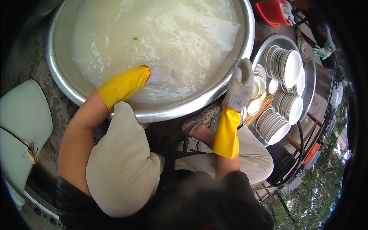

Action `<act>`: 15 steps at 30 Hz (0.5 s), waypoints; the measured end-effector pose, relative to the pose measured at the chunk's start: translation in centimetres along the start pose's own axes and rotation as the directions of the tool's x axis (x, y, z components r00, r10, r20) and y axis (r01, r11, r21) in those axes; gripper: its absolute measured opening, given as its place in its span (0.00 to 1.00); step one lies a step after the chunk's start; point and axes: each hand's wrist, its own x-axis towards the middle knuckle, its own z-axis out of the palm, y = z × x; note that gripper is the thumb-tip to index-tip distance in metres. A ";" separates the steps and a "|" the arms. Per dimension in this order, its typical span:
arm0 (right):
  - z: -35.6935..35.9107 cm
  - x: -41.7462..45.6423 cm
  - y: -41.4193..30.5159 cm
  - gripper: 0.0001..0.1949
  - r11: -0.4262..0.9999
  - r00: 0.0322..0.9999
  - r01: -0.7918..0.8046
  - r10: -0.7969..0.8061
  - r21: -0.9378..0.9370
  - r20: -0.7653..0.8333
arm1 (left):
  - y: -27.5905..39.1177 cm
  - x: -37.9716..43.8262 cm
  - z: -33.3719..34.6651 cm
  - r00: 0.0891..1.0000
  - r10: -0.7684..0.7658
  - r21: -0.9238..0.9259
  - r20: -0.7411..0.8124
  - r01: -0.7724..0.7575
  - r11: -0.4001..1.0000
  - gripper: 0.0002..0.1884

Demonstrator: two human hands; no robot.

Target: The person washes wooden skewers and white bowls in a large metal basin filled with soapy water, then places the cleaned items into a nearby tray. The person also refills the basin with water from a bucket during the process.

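Cloudy water [172, 26] fills a large round metal basin [161, 112] in front of me. My left hand [162, 75] is under the water, a blurred pale shape past the red-edged cuff of a yellow rubber sleeve [123, 86]. Whether it holds anything is hidden. At the basin's right rim is my right hand [240, 84], in a wet grey knit glove above another yellow sleeve [227, 133]. Its fingers look bent and point away from me; I see no dish in it. Just right of it stand white bowls [259, 83].
A metal tub [283, 37] on the right holds stacks of white plates [291, 69] and a bundle of wooden chopsticks [260, 110]. Beyond are a red bucket [271, 13] and another person's green-gloved hand [319, 51]. A pale panel [26, 115] stands left.
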 end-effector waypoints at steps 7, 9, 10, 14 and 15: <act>2.8 -2.4 -1.9 0.22 0.984 0.888 0.159 -0.109 -0.077 0.448 | 4.1 -1.4 -0.5 0.998 -0.034 -0.533 0.052 0.057 0.844 0.22; 2.7 -2.2 -2.1 0.23 0.997 0.885 0.050 -0.021 -0.050 0.466 | 4.9 -2.1 -1.1 0.986 -0.145 -0.700 0.080 0.159 0.696 0.20; 2.4 -2.1 -2.3 0.24 0.996 0.875 -0.012 0.053 -0.089 0.481 | 5.3 -2.2 -1.4 0.982 -0.164 -0.786 0.089 0.170 0.595 0.19; 2.9 -2.1 -3.2 0.21 0.988 0.838 -0.151 0.148 -0.038 0.525 | 5.9 -2.0 -1.8 0.962 -0.064 -0.687 -0.266 -0.143 0.713 0.13; 3.1 -2.1 -3.3 0.21 0.964 0.783 -0.266 0.219 -0.005 0.582 | 5.7 -2.0 -1.9 0.947 -0.024 -0.633 -0.320 -0.195 0.749 0.12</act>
